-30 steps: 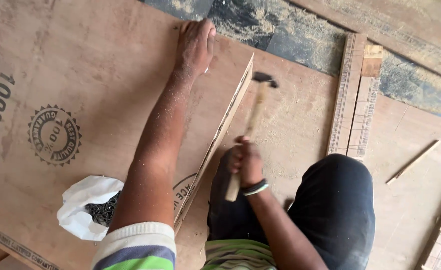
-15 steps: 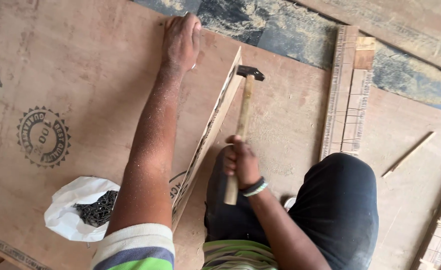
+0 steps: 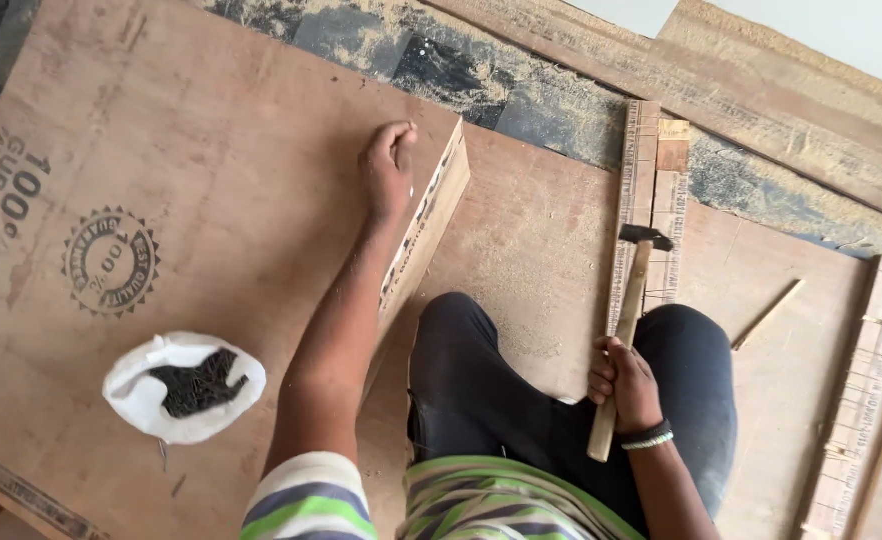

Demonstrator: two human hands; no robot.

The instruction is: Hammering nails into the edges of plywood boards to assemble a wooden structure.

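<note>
My left hand (image 3: 389,172) rests near the far edge of a large brown plywood sheet (image 3: 191,190), fingers pinched together close to the sheet's raised right edge (image 3: 431,215). What it pinches is too small to make out. My right hand (image 3: 623,384) grips the wooden handle of a hammer (image 3: 629,300), whose dark metal head points away from me, held upright over my right knee. I sit on a lower plywood board (image 3: 521,260) with both legs in dark trousers.
A white bag of dark nails (image 3: 183,388) lies on the sheet at my left. Narrow wooden strips (image 3: 651,180) lie beyond the hammer, more strips (image 3: 866,390) at the right, and a thin stick (image 3: 767,313). Sawdust covers the floor at the back.
The hammer has swung away from the sheet's edge to the right, over my knee. My left hand stays at the sheet's far edge, its fingers now pinched. The view has shifted.
</note>
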